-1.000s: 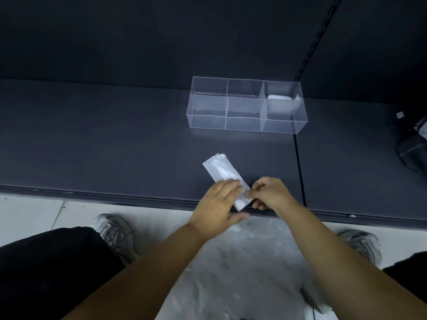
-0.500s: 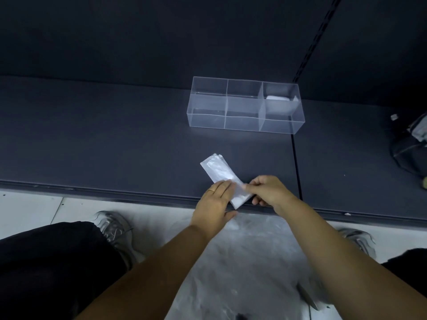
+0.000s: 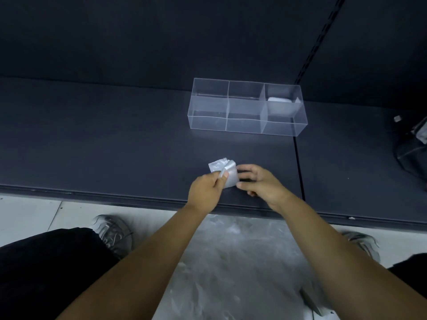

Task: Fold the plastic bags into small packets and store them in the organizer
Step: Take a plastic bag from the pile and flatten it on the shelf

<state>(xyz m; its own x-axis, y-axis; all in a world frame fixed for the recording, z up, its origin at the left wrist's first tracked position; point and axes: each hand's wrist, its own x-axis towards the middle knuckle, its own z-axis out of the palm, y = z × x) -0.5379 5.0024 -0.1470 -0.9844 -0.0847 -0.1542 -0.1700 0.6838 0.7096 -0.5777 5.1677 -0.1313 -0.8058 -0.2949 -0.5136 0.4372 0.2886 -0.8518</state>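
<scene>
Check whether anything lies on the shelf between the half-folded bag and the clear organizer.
Nothing visible does. The bag, pinched by the left hand, sits near the front edge, and nothing lies on the stretch of dark shelf up to the organizer. Its top is open; only the right compartment holds a packet.

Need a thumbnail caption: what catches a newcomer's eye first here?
Near the front edge of the dark shelf, a folded plastic bag is pinched by the left grip, with the right grip at its right edge. Behind it stands a clear three-compartment organizer, with one white packet in its right compartment. Loose plastic sheeting lies below the shelf.
</scene>
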